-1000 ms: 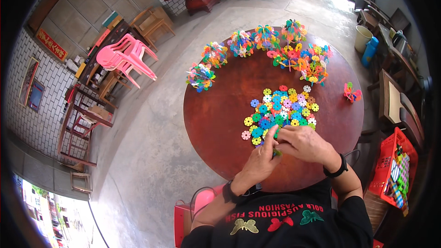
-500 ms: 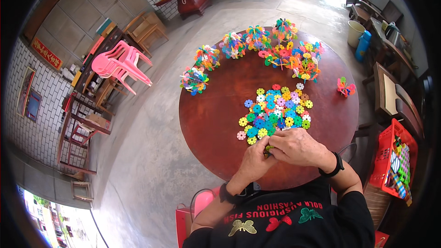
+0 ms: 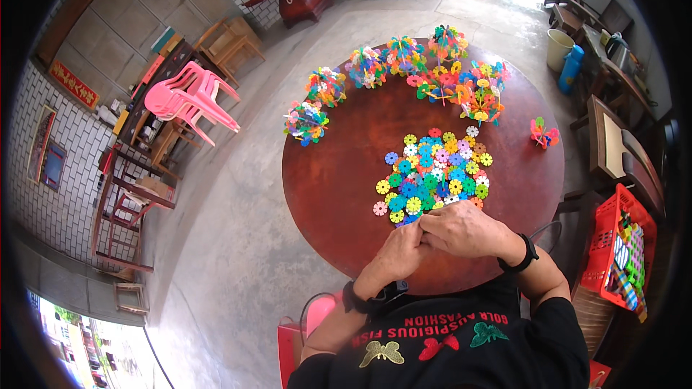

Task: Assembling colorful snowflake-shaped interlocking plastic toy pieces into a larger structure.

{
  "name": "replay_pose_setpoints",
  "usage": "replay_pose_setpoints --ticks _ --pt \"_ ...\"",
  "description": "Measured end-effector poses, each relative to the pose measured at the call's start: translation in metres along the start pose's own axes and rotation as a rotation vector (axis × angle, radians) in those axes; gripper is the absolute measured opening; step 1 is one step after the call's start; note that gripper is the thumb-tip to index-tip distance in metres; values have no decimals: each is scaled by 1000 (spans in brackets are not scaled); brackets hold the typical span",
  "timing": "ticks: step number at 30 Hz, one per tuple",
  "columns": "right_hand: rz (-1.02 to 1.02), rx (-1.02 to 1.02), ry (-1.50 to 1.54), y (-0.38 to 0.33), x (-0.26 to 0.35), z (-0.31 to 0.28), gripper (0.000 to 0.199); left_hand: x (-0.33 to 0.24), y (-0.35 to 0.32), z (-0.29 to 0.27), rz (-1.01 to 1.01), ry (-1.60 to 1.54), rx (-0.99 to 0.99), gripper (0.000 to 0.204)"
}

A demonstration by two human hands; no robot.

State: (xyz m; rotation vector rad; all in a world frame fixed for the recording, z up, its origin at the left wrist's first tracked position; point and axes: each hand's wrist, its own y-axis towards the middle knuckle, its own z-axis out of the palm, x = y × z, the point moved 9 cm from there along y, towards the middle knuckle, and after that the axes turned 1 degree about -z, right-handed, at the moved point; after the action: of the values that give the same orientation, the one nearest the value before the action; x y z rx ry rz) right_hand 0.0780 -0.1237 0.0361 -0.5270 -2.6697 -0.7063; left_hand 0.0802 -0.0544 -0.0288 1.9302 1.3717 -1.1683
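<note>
My left hand (image 3: 398,251) and my right hand (image 3: 465,229) meet over the near part of the round table, fingers pinched together and touching. Green-yellow flower-shaped plastic discs showed between them half a second ago; now the fingers hide what they grip. Just beyond my fingertips spreads a loose pile of notched flower-shaped plastic discs (image 3: 430,181) in many colours. Several balls built from such discs (image 3: 326,86) stand in an arc along the far side of the table. A small red, pink and green disc cluster (image 3: 543,134) sits alone near the right edge.
The round reddish-brown table (image 3: 339,194) is in front of me. At the right, a red plastic basket (image 3: 602,245) holds colourful toy pieces, near wooden chairs (image 3: 609,140). Stacked pink plastic chairs (image 3: 191,97) stand at the left. A dark cable (image 3: 553,234) loops by the table's right edge.
My hands have closed in slightly, and the green-yellow piece between them has gone out of sight. The pile and the built balls keep their places; the view has shifted slightly.
</note>
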Motion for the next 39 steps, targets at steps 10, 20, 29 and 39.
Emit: replay_pose_setpoints --ticks 10,20,29,39 --pt "261 -109 664 1 -20 -35 17 10 -4 -1 -33 -141 24 18" --pt "458 -122 -111 -33 -136 4 16 15 -1 -1 -62 -209 -99 39" --pt "288 -155 81 -9 -78 -21 15 -1 -2 -18 96 56 -373 75" --pt "177 -84 197 3 -35 -7 13 -19 -1 -21 167 108 -405 75"
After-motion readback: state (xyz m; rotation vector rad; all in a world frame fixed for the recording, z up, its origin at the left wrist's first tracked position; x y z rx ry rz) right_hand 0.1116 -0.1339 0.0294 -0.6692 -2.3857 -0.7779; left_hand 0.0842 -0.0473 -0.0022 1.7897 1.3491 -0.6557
